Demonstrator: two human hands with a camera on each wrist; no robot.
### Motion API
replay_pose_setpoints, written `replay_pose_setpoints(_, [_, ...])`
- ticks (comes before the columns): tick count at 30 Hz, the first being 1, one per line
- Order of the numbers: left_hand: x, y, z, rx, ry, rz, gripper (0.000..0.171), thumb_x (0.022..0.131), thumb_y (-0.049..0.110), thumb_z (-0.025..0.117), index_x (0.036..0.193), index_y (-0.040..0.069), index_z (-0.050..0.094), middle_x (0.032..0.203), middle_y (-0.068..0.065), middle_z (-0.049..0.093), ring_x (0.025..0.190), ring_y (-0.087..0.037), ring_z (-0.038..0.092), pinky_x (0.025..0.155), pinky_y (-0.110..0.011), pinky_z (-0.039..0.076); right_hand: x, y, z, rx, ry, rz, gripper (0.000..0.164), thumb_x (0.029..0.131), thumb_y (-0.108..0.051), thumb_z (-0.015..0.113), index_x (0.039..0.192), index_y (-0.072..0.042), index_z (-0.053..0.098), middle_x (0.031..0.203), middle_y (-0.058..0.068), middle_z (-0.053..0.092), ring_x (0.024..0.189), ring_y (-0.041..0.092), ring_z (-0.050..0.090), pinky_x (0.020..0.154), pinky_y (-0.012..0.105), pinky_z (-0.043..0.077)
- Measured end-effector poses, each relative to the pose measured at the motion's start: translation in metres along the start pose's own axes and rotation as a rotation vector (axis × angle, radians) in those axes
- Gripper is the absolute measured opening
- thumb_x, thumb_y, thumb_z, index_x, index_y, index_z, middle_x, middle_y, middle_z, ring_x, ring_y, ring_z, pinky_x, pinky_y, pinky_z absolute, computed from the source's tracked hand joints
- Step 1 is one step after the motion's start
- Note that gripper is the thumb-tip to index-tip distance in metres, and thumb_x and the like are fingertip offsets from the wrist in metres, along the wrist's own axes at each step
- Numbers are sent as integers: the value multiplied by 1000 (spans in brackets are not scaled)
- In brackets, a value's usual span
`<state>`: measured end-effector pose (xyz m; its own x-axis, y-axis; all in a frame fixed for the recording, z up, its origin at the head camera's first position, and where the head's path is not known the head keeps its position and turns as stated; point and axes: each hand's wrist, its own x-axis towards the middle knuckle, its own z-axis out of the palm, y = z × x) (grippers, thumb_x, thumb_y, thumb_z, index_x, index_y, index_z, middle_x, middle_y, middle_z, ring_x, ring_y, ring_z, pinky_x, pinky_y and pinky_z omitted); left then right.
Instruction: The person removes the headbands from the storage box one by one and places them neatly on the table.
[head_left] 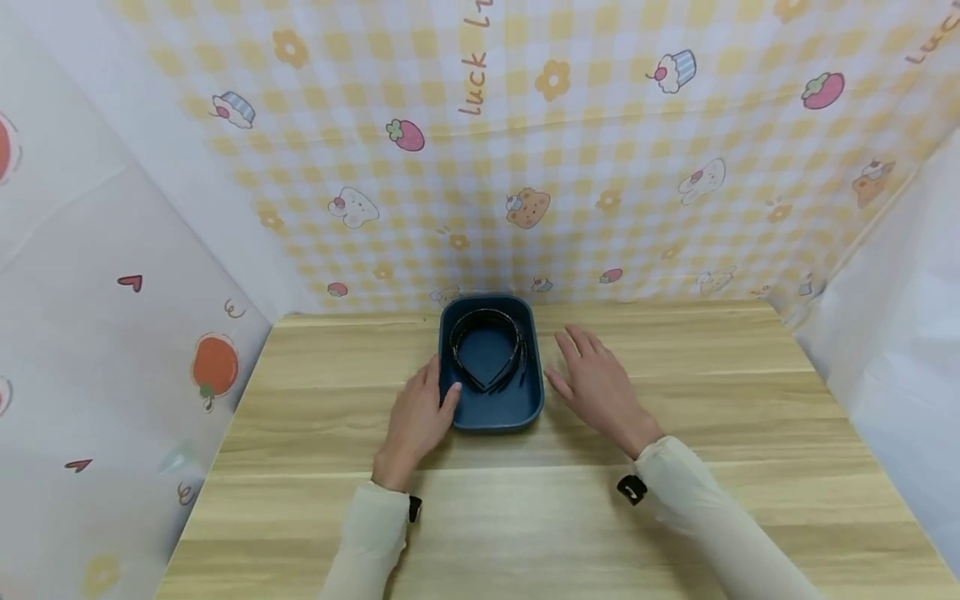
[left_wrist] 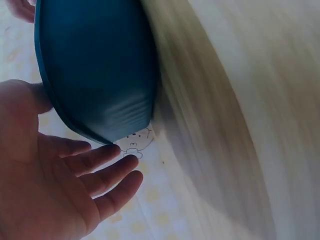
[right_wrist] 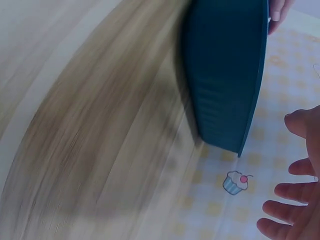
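Note:
A dark blue rectangular tray (head_left: 495, 417) lies on the wooden table near the back wall. Inside it are black headbands (head_left: 480, 385), nested together; how many I cannot tell. At the tray's left side is my left hand (head_left: 420, 412), its thumb at the rim and its fingers spread loosely along the outside. The left wrist view shows that hand's palm (left_wrist: 50, 185) and separated fingers beside the tray's edge. My right hand (head_left: 600, 387) hovers to the right of the tray, apart from it, with fingers extended. Its fingers (right_wrist: 287, 212) hold nothing in the right wrist view.
The wooden table (head_left: 525, 517) extends left, right and in front of the tray. A yellow checked cloth (head_left: 465, 183) with printed cupcakes and strawberries hangs close behind it. White sheets (head_left: 112, 333) line both sides.

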<state>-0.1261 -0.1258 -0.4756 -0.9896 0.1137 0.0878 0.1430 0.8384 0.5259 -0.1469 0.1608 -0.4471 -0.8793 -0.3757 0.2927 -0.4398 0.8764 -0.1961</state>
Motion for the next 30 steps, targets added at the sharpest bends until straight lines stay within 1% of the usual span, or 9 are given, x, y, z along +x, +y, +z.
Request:
replay_pose_setpoints(4, [-1,1,2,-32,25,-62,66,102,34,52,152,-4,31,145,-26,47,129,-42,51,103,-53,44,8,-9,6,97,-28,19,60,100,-37,58,145,1,45,147,23,45,134,39,44,104,54,43])
replay_pose_setpoints(8, [2,3,3,-71,37,-110,66,102,32,52,152,-6,30,146,-26,47,131,-40,50,103,-52,44,18,-16,11,177,-64,48,61,102,-41,53,147,0,43,148,21,45,135,38,43,105,53,42])
replay_pose_setpoints(12, [8,5,5,-118,59,-142,64,102,28,52,152,-6,31,148,-25,45,131,-39,50,102,-52,46,29,-21,12,275,-59,63,58,101,-36,55,145,1,45,145,21,47,133,38,46,106,54,42])
replay_pose_setpoints(15, [12,7,8,-139,81,-164,62,102,24,52,151,-6,32,148,-24,46,130,-39,51,101,-51,46,38,-24,12,356,-65,85,55,101,-30,58,143,3,47,142,22,50,124,37,54,100,52,46])
replay_pose_setpoints(19, [15,8,16,-139,113,-168,58,101,18,53,150,-7,34,145,-25,49,125,-39,55,99,-50,48,49,-25,12,430,-125,146,55,101,-28,58,145,3,45,139,23,53,109,33,63,86,46,54])
replay_pose_setpoints(21, [15,10,21,-133,128,-161,57,101,16,52,150,-8,34,142,-26,51,121,-40,58,96,-50,50,52,-25,13,446,-150,172,56,100,-27,59,145,3,45,133,23,58,105,32,65,82,45,56])
replay_pose_setpoints(25, [15,13,27,-105,140,-147,53,102,12,49,148,-10,35,133,-26,58,104,-40,65,86,-50,54,58,-26,14,462,-176,210,56,99,-23,61,145,4,44,124,24,64,104,32,67,80,43,57])
replay_pose_setpoints(28, [14,14,28,-76,141,-139,51,102,7,47,148,-11,34,126,-26,61,89,-37,67,76,-47,56,63,-30,16,478,-213,232,57,99,-22,61,145,5,43,127,25,62,107,32,67,81,42,58])
replay_pose_setpoints(30, [14,14,27,-59,146,-136,51,101,3,46,148,-12,34,122,-26,62,82,-35,67,71,-46,56,66,-33,17,489,-240,245,58,99,-22,61,146,5,41,129,25,61,109,32,67,83,42,58])
